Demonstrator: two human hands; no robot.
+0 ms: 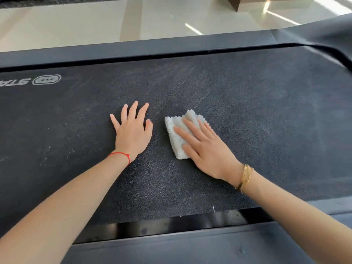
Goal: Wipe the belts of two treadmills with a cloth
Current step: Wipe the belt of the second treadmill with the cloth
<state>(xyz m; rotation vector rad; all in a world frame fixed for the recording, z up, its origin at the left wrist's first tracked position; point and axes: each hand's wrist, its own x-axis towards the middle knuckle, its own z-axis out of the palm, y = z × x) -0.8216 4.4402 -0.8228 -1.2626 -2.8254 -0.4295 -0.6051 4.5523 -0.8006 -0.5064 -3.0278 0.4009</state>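
A dark textured treadmill belt (247, 115) runs left to right across the head view, with pale dusty streaks on it. A folded white fluffy cloth (176, 130) lies on the belt near the middle. My right hand (205, 149) presses flat on the cloth with straight fingers, covering its right half. My left hand (132, 131) rests flat on the bare belt just left of the cloth, fingers spread, holding nothing.
Dark side rails border the belt at the far edge (152, 47) and the near edge (190, 246). A printed logo (46, 79) sits on the belt at far left. Shiny beige floor (95, 21) lies beyond; the treadmill's raised end (323, 35) curves up at top right.
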